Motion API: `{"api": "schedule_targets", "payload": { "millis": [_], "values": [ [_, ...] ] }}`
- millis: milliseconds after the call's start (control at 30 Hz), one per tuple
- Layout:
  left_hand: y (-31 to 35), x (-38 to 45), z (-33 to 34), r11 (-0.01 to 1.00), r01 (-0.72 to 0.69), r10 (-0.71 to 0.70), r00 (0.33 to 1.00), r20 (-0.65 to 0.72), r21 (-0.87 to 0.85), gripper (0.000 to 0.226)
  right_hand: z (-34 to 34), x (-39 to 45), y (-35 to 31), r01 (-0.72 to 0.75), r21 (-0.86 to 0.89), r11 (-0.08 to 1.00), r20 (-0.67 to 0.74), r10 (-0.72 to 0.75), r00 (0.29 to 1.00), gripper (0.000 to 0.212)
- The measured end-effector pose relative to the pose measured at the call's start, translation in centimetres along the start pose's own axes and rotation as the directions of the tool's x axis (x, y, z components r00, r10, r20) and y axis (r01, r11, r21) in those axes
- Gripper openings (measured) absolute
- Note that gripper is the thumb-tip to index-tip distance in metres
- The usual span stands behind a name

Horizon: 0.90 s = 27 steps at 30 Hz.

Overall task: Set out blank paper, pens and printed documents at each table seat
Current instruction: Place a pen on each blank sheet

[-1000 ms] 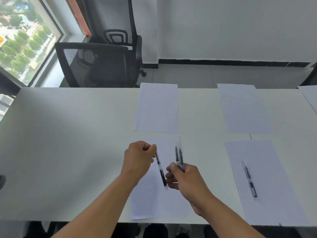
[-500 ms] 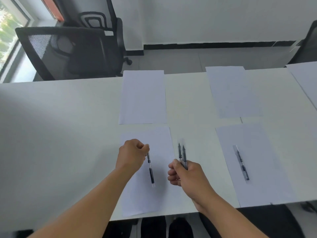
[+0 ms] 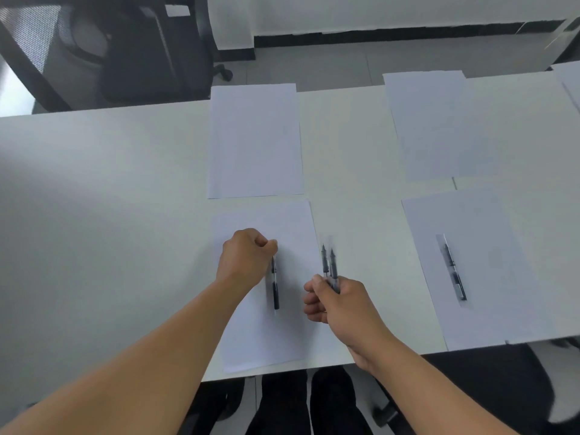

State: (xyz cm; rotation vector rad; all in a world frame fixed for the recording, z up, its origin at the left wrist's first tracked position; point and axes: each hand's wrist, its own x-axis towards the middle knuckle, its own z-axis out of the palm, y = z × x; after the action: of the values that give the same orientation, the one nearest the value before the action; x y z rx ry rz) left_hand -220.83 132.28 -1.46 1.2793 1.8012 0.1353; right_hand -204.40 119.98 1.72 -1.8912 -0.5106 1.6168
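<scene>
Pen placement is the step in hand: the left hand (image 3: 246, 257) pinches the top of one pen (image 3: 275, 285) over the near sheet (image 3: 266, 287), while the right hand (image 3: 335, 301), just off that sheet's right edge, grips two spare pens (image 3: 329, 265) upright in curled fingers. To do it well, the person should lower the pen flat near the sheet's middle, parallel to its long edges, then release gently so it cannot roll. The placed pen (image 3: 452, 268) on the next sheet (image 3: 489, 268), well right of the near sheet, looks a fair model.

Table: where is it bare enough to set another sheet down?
The table's whole left side, left of the two sheets. Narrow strip between the sheet columns, crowded near the right hand and its pens.
</scene>
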Motion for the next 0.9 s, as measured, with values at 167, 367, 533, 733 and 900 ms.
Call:
{"api": "schedule_targets", "payload": {
  "millis": [167, 367, 533, 733, 900],
  "values": [
    [-0.3, 0.7, 0.6, 0.998, -0.018, 0.019, 1.0, -0.017, 0.06, 0.023, -0.2, 0.3, 0.3, -0.008, 0.001, 1.0, -0.001, 0.008, 1.0, 0.03],
    [-0.5, 1.3, 0.9, 0.994, -0.055, 0.058, 0.998, -0.03, 0.098, 0.016, -0.3, 0.6, 0.5, -0.006, 0.008, 1.0, 0.007, 0.006, 1.0, 0.029],
    [-0.7, 1.3, 1.0, 0.994, -0.064, 0.067, 0.997, -0.03, 0.094, 0.017, -0.2, 0.4, 0.6, 0.002, 0.002, 1.0, 0.015, -0.002, 1.0, 0.03],
    [-0.7, 1.4, 0.6, 0.993, -0.067, 0.069, 0.997, -0.017, 0.095, 0.024, -0.5, -0.2, 0.2, 0.014, 0.003, 1.0, 0.02, -0.014, 1.0, 0.029],
    [-0.5, 0.6, -0.3, 0.992, -0.056, 0.057, 0.998, -0.01, 0.112, 0.025, -1.0, -1.3, -0.4, 0.026, 0.003, 1.0, 0.005, -0.026, 1.0, 0.027]
  ]
}}
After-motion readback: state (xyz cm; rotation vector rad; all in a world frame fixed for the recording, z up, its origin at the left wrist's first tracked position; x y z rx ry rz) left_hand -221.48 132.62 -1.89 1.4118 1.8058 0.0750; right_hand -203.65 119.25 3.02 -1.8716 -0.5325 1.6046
